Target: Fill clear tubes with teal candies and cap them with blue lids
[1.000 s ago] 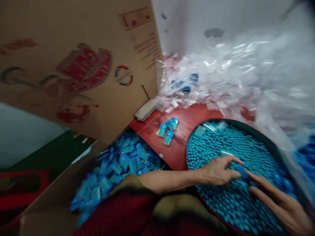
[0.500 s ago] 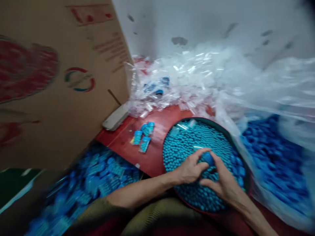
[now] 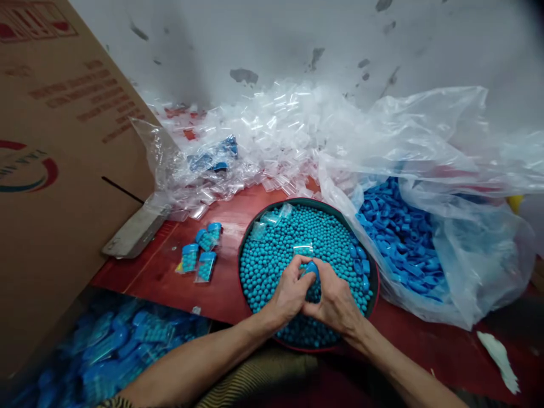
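Note:
Over a round tub [image 3: 241,283] full of small turquoise balls [image 3: 272,272], both hands meet. My left hand [image 3: 289,292] and my right hand [image 3: 338,297] are closed around a small blue plastic cap [image 3: 312,268], fingertips touching it from both sides. Whether a clear container sits under the cap is hidden by the fingers. Just beyond them a clear plastic case [image 3: 303,249] lies on the balls. More clear cases [image 3: 270,217] rest at the tub's far left, and several loose blue caps [image 3: 359,262] lie along its right side.
Left of the tub, several filled, blue-capped packs [image 3: 205,267] lie on the red table [image 3: 161,272]. Clear empty cases [image 3: 272,136] are heaped behind. A plastic bag of blue caps [image 3: 399,238] stands right. A cardboard box [image 3: 85,170] borders the left, above more filled packs [image 3: 110,345].
The view has swung right, so everything sits further left in it. My hands have drawn closer together around the blue cap, with the right fingers more closed than before.

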The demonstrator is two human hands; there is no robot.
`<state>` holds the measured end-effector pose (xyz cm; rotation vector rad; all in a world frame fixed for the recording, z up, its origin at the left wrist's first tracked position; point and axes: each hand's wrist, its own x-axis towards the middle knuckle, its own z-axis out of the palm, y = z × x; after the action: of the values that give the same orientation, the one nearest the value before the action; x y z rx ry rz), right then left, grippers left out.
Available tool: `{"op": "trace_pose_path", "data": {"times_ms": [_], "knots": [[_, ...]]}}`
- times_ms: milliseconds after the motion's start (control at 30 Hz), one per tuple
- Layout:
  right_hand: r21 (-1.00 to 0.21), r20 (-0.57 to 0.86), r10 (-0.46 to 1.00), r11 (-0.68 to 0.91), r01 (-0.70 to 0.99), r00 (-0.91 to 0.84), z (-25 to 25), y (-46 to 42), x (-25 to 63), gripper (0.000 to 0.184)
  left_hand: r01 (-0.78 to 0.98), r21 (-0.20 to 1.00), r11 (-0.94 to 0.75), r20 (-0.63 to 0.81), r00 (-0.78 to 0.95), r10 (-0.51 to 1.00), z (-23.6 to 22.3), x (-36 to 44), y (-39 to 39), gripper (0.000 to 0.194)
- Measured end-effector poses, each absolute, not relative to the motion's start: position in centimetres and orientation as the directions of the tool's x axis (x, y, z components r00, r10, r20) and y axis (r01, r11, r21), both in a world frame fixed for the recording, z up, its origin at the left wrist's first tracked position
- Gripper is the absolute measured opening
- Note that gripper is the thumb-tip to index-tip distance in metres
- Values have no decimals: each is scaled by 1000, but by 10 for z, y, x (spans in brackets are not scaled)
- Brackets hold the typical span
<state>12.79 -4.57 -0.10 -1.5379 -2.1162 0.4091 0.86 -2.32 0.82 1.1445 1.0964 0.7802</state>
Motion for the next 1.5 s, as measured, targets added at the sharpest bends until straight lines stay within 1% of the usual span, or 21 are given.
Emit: {"op": "trace_pose_path", "data": {"times_ms": [100, 167, 300, 400, 467, 533, 633, 733, 767, 800, 867, 933, 1000, 1067, 1100, 1167, 1233, 1300, 1333, 1400, 1500], "knots": [[-541, 159, 963, 269, 797, -217, -7, -52, 122, 64, 90, 959, 270, -284, 274, 919, 5, 9, -24, 17], [-553, 97, 968, 246, 796, -231, -8, -56, 119, 68, 132, 958, 255, -284, 312, 907, 5, 2, -23, 16], [-573, 0, 950, 255, 779, -311, -3, -57, 123, 73, 238, 945, 222, -302, 386, 872, 16, -33, -15, 27], [-581, 24, 963, 233, 780, -270, 2, -46, 142, 46, 330, 938, 104, -197, 262, 945, 26, -74, -6, 32], [-536, 16, 977, 186, 823, -211, 7, -36, 161, 29, 404, 911, 79, -148, 143, 979, 27, -104, 2, 34], [-431, -33, 991, 106, 896, -132, 12, -26, 181, 25, 547, 829, 116, -148, 15, 989, 23, -131, 9, 39], [-196, -92, 996, -38, 980, 20, 18, -14, 205, 27, 793, 586, 169, -84, -148, 985, 14, -159, 19, 43], [-8, -125, 986, -113, 994, 111, 15, -3, 217, 27, 937, 298, 183, 117, -226, 967, 13, -160, 24, 40], [31, -141, 983, -118, 993, 121, 12, 1, 217, 28, 954, 262, 149, 201, -205, 958, 14, -153, 24, 38], [57, -155, 980, -119, 991, 126, 9, 5, 216, 28, 959, 269, 83, 265, -157, 951, 15, -143, 24, 35], [74, -179, 976, -109, 991, 121, 1, 13, 210, 26, 923, 361, -134, 319, 13, 948, 18, -113, 23, 30], [60, -189, 977, -91, 994, 101, -5, 19, 202, 24, 851, 409, -329, 253, 241, 937, 18, -77, 23, 28], [29, -191, 979, -62, 998, 67, -8, 23, 198, 22, 810, 389, -439, 141, 418, 897, 15, -43, 26, 32], [-5, -187, 982, -35, 999, 33, -8, 25, 197, 23, 762, 391, -516, 77, 532, 843, 9, -17, 32, 42], [-35, -179, 984, -24, 999, 18, -7, 25, 197, 25, 744, 390, -543, 57, 569, 821, 6, -7, 36, 45], [-165, -172, 985, -19, 986, -10, -5, 25, 200, 31, 721, 374, -584, 15, 624, 781, -1, 4, 44, 46], [-334, -185, 982, -35, 942, -29, -3, 24, 204, 34, 707, 344, -617, -33, 666, 745, -7, 9, 49, 39], [-417, -165, 986, -39, 908, -33, -1, 23, 209, 34, 700, 322, -638, -66, 688, 722, -10, 11, 51, 32], [-393, -137, 990, -27, 919, -30, 1, 21, 212, 34, 699, 317, -641, -73, 692, 718, -11, 12, 52, 32], [-279, -82, 995, 38, 960, -63, 9, 15, 218, 35, 700, 319, -639, -77, 691, 718, -11, 12, 51, 35], [-131, -150, 963, 206, 970, -224, 25, 0, 224, 38, 699, 337, -631, -74, 688, 722, -12, 14, 49, 39]]}}
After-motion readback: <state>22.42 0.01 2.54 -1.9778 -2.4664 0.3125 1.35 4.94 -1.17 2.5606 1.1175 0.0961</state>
